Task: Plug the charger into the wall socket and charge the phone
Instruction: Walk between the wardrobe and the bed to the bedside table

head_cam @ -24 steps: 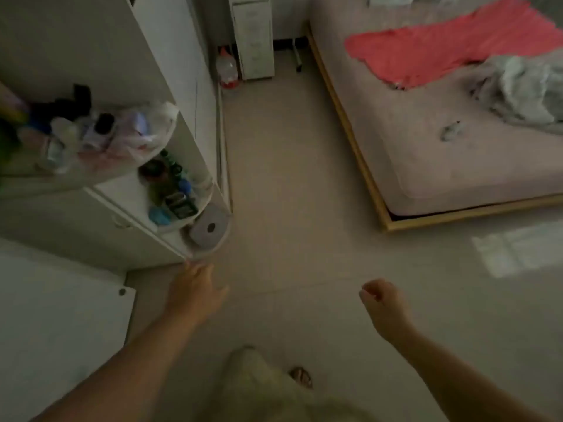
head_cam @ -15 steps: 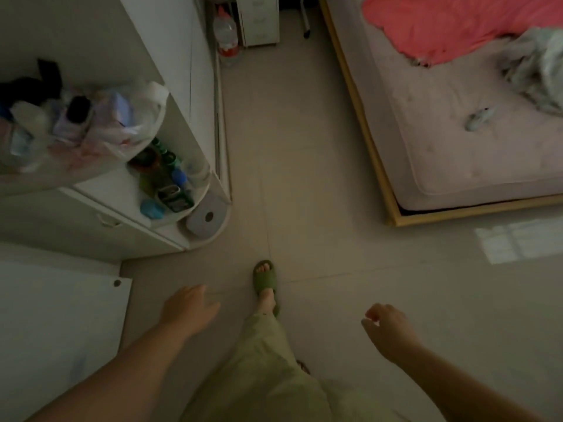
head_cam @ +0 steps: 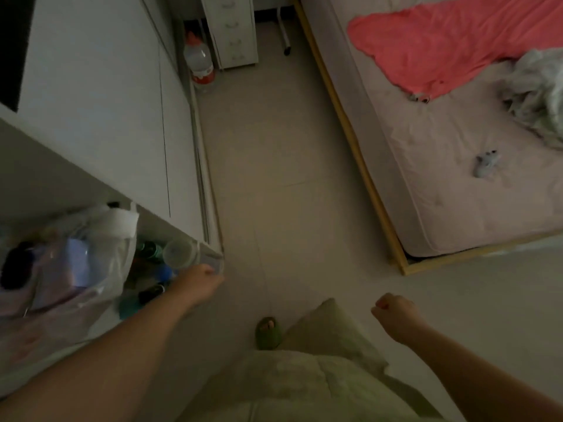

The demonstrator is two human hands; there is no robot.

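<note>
No charger, phone or wall socket shows in this dim head view. My left hand (head_cam: pixel 199 284) is stretched forward at the rounded corner of a white shelf unit (head_cam: pixel 213 257). I see only its back and the fingers curl out of sight. My right hand (head_cam: pixel 394 313) hangs over the bare floor tiles in a loose fist with nothing visible in it. My green trouser leg and green slipper (head_cam: pixel 268 332) are between the two arms.
The shelf holds small bottles (head_cam: pixel 152 251) and a filled plastic bag (head_cam: pixel 76 263). A white wardrobe (head_cam: pixel 100 102) lines the left. A big water bottle (head_cam: pixel 199 62) and drawer unit (head_cam: pixel 231 28) stand at the far end. The wood-framed bed (head_cam: pixel 365 184) with a red blanket (head_cam: pixel 441 41) fills the right.
I have stepped forward along the aisle; the shelf and bed have slid closer. My left hand rose to the shelf corner and its fingers curled. My right hand tightened into a fist.
</note>
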